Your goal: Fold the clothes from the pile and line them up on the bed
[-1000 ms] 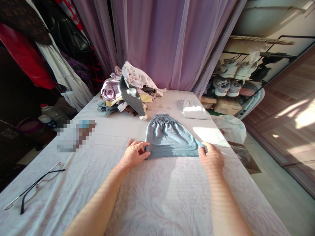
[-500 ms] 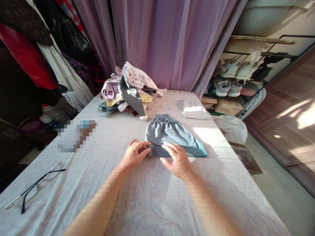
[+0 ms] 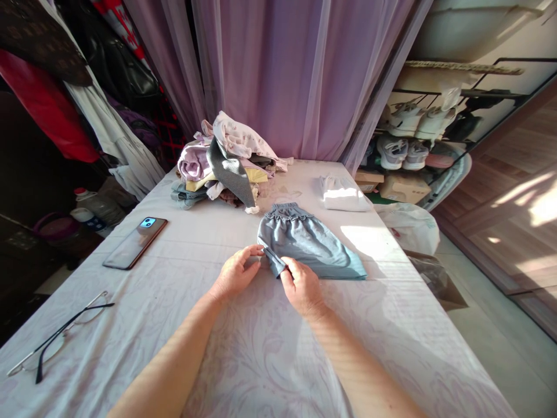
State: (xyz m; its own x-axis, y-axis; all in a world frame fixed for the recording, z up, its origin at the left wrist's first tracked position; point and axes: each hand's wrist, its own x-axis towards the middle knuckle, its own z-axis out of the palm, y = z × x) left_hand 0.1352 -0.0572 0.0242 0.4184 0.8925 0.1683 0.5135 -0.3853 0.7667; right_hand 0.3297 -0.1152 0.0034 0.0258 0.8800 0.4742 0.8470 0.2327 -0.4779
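Sheet-covered table (image 3: 143, 307) holds a blue elastic-waisted garment (image 3: 304, 241), waistband pointing away.

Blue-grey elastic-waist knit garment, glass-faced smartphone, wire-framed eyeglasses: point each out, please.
Blue-grey elastic-waist knit garment (image 3: 308, 247): head view, on its folded body.
Glass-faced smartphone (image 3: 130, 247): head view, on its screen.
Wire-framed eyeglasses (image 3: 82, 317): head view, on the black temple arm.

Blue garment (image 3: 311, 247) partly under right fingers (image 3: 292, 270), hanging clothes (image 3: 43, 104) cut off above
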